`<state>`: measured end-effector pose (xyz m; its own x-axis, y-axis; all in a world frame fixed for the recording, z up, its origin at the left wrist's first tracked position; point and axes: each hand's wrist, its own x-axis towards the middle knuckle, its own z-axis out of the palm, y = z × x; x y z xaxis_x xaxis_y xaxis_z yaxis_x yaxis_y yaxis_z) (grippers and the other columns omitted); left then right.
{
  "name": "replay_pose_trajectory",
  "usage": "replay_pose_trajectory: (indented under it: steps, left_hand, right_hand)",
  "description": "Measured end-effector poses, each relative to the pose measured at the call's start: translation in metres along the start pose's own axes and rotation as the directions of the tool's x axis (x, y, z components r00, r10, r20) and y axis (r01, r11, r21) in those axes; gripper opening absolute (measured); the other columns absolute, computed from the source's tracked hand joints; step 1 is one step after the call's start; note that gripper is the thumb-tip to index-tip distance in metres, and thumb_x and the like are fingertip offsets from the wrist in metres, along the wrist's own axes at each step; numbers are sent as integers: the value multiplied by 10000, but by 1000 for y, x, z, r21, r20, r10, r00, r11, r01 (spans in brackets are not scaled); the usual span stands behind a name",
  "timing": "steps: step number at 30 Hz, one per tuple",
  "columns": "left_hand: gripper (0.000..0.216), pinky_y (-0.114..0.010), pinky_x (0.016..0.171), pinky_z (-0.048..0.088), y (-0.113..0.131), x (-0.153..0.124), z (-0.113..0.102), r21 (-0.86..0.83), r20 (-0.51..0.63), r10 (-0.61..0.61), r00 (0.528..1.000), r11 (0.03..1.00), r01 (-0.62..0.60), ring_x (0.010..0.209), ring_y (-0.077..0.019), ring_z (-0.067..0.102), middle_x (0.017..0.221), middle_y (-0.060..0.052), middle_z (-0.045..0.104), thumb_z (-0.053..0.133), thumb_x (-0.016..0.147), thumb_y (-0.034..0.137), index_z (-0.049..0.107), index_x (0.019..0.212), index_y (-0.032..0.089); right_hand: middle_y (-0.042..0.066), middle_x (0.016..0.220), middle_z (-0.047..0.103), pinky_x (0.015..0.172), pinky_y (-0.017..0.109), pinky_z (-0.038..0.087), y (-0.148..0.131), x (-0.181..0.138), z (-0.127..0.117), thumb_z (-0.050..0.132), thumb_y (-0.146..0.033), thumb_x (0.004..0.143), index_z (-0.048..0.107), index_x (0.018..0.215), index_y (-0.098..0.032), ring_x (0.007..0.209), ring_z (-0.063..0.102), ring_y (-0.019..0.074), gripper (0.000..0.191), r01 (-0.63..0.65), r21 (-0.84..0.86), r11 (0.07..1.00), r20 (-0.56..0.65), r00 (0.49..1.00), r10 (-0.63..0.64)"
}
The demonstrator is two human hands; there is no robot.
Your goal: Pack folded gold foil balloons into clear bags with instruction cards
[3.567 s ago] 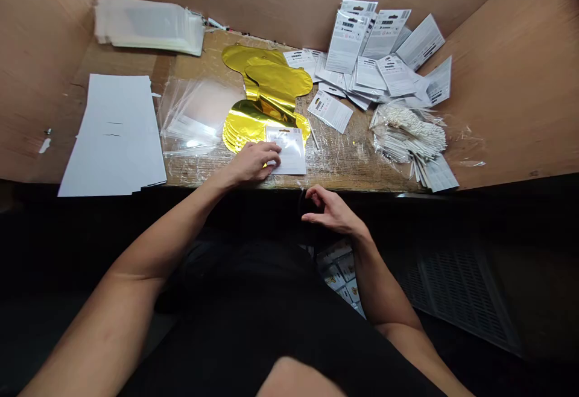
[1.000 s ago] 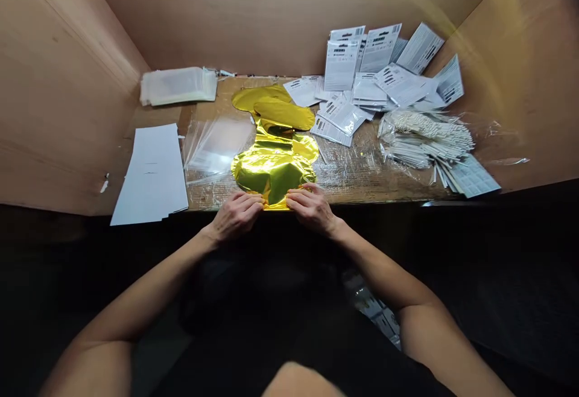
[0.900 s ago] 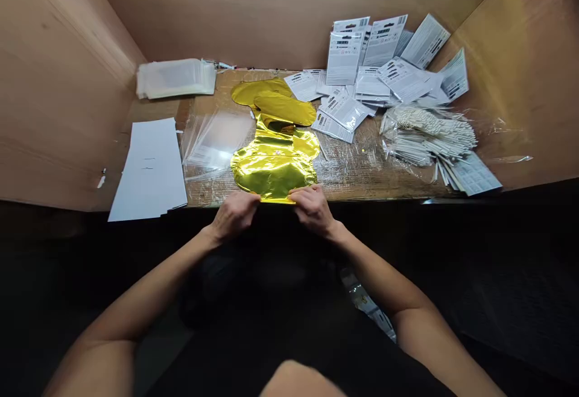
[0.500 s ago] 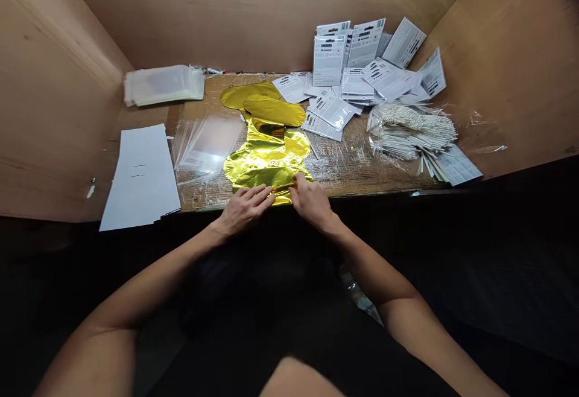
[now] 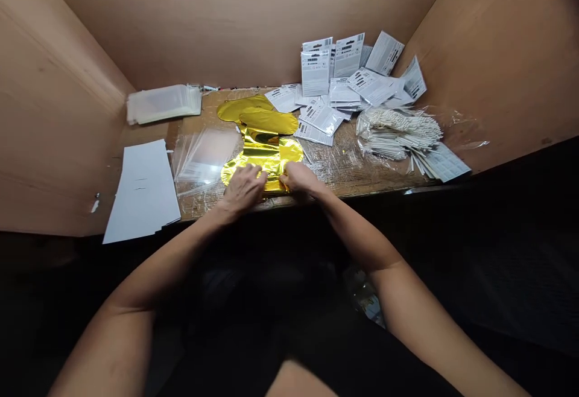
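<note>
A flat, shiny gold foil balloon (image 5: 262, 154) with rounded lobes lies at the table's front edge, its near part folded over. Curled fingers of my left hand (image 5: 245, 188) grip its near left side. My right hand (image 5: 299, 178) is closed on the near right part, thumb and fingertips pinching the foil. Just beyond, more flat gold foil balloons (image 5: 271, 117) overlap it. Both palms hide the nearest fold of the foil.
Left stand white paper sheets (image 5: 142, 195), clear plastic sleeves (image 5: 205, 155) and a stack of translucent sleeves (image 5: 163, 104). Packed white cards (image 5: 346, 86) pile up at the back right. A bag of thin white straws (image 5: 400, 133) lies right. Wooden panels (image 5: 217, 23) enclose the table.
The near part of the foil balloon has been folded further away from me, so it looks shorter. Both hands moved slightly forward; my left fingers went from laid flat to curled. The view shifted slightly.
</note>
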<state>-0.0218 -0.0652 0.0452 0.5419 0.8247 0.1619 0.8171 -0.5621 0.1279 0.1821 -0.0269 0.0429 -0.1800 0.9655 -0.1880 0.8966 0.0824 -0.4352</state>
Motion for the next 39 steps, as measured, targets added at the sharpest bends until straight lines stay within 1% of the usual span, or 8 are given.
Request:
replay_pose_trajectory:
  steps: [3,7,11,14,19,24,33,39]
  left_hand:
    - [175,-456,899,531,17,1,0,-50,81,132,988,990,-129,1003,-345,715,1057,-183,755,635,993,226,743,1114,160]
    - [146,-406,779,543,22,3,-12,-346,-21,-90,996,935,77,802,-279,707,867,-120,747,597,980,178,742,994,173]
    - [278,-368,770,593,26,1,-36,-924,-85,-313,946,379,42,805,-229,718,891,-70,752,682,983,456,726,1014,183]
    - [346,-353,774,606,37,-5,-45,-987,16,-313,949,146,65,806,-213,715,867,-54,748,807,862,519,712,905,188]
    - [119,-267,552,483,39,-14,-44,-990,75,-346,935,86,111,557,-122,546,675,3,647,759,788,301,718,830,197]
    - [151,-265,530,503,33,-24,-43,-980,149,-255,955,92,178,591,-129,584,780,-9,637,730,832,340,669,902,222]
    - [571,-301,786,619,47,-38,-17,-992,-31,-411,911,126,23,855,-164,728,1028,-9,675,855,820,311,522,1282,270]
    - [282,-246,642,530,47,-49,-17,-993,111,-305,946,0,116,702,-145,655,818,-14,691,819,897,400,645,969,190]
  right_hand:
    - [119,743,718,696,327,394,4,7,-12,784,-190,847,678,690,-156,793,660,253,193,21,45,999,45,999,-23]
    - [102,862,734,686,297,447,28,-7,-31,563,-439,1045,690,835,-155,809,673,209,375,109,433,895,-150,988,-48]
    - [89,1098,761,705,288,535,26,-38,-32,631,-738,966,698,1145,-234,922,722,211,538,316,864,392,-300,948,-103]
    - [48,976,759,715,309,569,6,-59,-19,884,-645,803,734,1055,-250,874,710,220,493,281,922,265,-219,946,-241]
    - [-5,762,668,610,287,510,-3,-70,-6,877,-565,786,744,931,-259,662,588,160,363,237,961,145,-204,957,-207]
    - [21,805,665,702,300,516,9,-69,-8,719,-315,836,744,753,-239,777,605,175,115,437,834,337,-365,895,-258]
    - [35,917,764,785,322,595,0,-84,5,883,-527,823,733,1016,-222,831,710,207,390,84,958,274,0,956,-295]
    - [-2,836,723,644,277,563,-1,-92,16,892,-497,810,680,1057,-237,702,655,168,417,41,985,166,5,964,-266]
